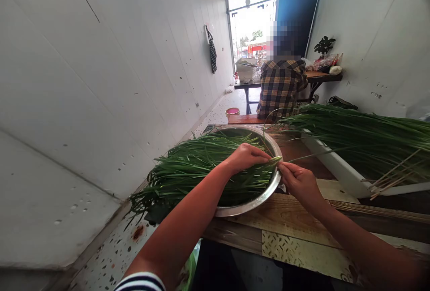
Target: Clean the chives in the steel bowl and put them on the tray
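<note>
My left hand (pixel 247 156) is closed around the pale stem ends of a few garlic chives (pixel 274 160), above the right rim of a metal basin. My right hand (pixel 300 184) meets it there, thumb and finger pinched at the tips of those stems. What exactly sits in that pinch is too small to make out. Many long green chives (pixel 198 159) fill the basin (pixel 250 208), their leaves hanging over its left side.
On the right, a white foam box (pixel 339 170) carries a big heap of chives (pixel 369 125). Thin wooden sticks (pixel 396 177) lie across its corner, with more sticks (pixel 379 210) on the wooden table (pixel 295 226). A person in a plaid shirt (pixel 281 87) sits ahead, facing away.
</note>
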### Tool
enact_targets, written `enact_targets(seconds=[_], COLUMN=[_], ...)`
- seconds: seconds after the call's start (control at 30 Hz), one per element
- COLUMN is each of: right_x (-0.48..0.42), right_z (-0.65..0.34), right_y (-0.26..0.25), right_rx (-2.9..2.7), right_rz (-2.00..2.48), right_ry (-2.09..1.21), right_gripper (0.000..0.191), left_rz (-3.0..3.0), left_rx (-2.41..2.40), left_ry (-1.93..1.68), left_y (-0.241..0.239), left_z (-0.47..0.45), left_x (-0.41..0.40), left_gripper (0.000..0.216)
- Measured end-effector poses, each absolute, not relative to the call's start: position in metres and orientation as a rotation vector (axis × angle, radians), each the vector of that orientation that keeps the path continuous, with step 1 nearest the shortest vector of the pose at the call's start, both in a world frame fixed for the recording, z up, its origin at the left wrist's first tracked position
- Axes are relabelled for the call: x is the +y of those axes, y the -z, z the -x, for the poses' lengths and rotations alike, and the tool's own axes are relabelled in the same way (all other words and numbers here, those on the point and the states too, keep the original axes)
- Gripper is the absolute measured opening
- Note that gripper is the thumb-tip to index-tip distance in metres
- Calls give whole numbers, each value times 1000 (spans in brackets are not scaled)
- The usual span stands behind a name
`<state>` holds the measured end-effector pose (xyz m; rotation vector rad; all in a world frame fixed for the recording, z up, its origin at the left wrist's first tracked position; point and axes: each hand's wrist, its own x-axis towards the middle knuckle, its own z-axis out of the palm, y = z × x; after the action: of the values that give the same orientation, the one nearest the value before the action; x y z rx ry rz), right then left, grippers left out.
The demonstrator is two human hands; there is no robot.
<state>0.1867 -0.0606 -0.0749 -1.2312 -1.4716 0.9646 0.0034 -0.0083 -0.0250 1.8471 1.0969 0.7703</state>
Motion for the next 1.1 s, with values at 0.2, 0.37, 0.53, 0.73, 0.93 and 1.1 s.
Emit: enact_targets(seconds=[0.2,0.37,0.53,0.73,0.93,1.1], right_x=[-56,-61,-61,-48,-57,-40], right_z=[-194,-192,-191,-200,-184,-198], right_y=[77,56,26,-8,17,67], right_rx=[-1541,-1584,-1586,-1407,-1463,-1475], right_rz=[1253,1223,1233,1178,1089,1066], right_ry=[-729,-497,-363,-387,-1001,-1172], right_gripper=[41,36,33,31,40,49], left_rz=[-1981,-2192,-2185,-2031,-2133,-2017], left_rx=[1193,1123,1232,1519,1765,1582], left_ry=[-678,-468,-441,-244,-114,-90], left_y=[4,-21,-39,-58,-68,-50], left_z=[10,12,21,55,100,113], left_x=[-11,-27,-38,-50,-62,-43], left_gripper=[36,39,37,15,18,23])
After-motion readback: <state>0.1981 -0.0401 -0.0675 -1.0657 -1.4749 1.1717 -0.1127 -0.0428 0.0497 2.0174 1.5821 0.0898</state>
